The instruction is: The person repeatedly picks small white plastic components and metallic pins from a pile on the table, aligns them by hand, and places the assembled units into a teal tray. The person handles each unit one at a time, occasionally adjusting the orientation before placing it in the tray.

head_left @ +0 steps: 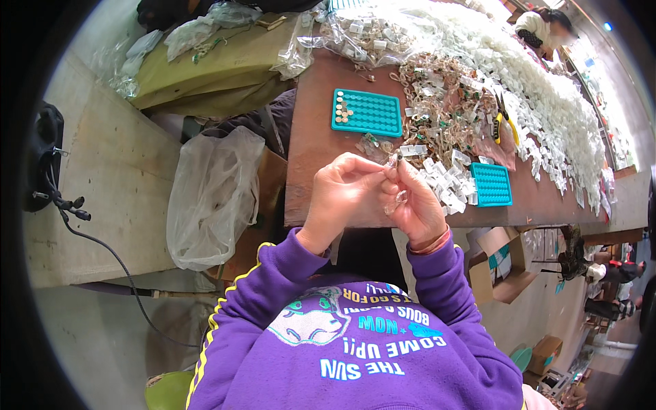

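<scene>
In front of my chest, above the table's near edge, my left hand [344, 196] and my right hand [417, 208] meet with closed, pinching fingers. A tiny dark-tipped piece [400, 158] shows between the fingertips, too small to name. A clear, shiny bit [400, 197] sits against my right hand's curled fingers. Just beyond my hands lies a heap of small white plastic pieces [444, 186]. A teal tray [383, 113] with rows of hollows lies farther off, several small round discs [344, 113] in its left part. Another teal tray [492, 185] lies right of the heap.
Tangled cords and small parts [447, 102] cover the brown table [318, 150]. Yellow-handled pliers [504, 126] lie among them. A long mound of white pieces [547, 102] fills the right side. A clear plastic bag [215, 198] hangs at left. Another person [540, 31] sits at the far right.
</scene>
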Tool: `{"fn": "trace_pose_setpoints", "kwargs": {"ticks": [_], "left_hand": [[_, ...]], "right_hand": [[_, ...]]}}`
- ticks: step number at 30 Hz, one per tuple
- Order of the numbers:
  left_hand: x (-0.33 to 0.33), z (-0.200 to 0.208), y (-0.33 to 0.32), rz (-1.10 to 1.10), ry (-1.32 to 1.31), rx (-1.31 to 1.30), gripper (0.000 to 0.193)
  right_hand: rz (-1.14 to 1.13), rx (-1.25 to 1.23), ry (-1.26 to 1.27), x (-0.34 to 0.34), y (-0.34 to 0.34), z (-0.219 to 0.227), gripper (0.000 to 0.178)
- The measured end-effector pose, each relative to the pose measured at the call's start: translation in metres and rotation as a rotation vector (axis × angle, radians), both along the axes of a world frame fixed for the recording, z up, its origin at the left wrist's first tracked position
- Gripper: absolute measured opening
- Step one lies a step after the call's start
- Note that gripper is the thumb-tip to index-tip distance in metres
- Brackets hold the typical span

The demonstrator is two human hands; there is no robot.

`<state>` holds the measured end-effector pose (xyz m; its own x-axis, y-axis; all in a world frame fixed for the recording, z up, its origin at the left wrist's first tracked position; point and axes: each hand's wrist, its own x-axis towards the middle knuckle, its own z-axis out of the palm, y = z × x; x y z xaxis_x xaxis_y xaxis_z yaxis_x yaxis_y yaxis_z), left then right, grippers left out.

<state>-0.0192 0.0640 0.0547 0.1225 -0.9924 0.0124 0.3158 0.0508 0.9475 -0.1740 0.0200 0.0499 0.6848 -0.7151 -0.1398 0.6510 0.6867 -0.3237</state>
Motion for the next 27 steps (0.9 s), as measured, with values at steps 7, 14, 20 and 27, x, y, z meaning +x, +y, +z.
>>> {"fn": "trace_pose_setpoints", "kwargs": {"ticks": [7,14,20,27], "left_hand": [[-0.003,-0.007,0.009,0.218,-0.347,-0.176,0.006],[0.003,-0.028,0.054,-0.247,-1.135,-0.727,0.013],[0.009,-0.021,0.037,-0.07,-1.259,-0.705,0.03],[0.047,-0.024,-0.016,0.136,-1.468,-0.319,0.023]], "right_hand": [[-0.198,-0.021,0.017,-0.006,0.004,0.002,0.019],[-0.289,-0.104,-0.019,-0.043,0.002,0.004,0.016],[-0.29,-0.114,0.118,-0.044,0.014,0.0,0.009],[-0.298,-0.222,0.474,-0.025,0.021,0.003,0.01]]}}
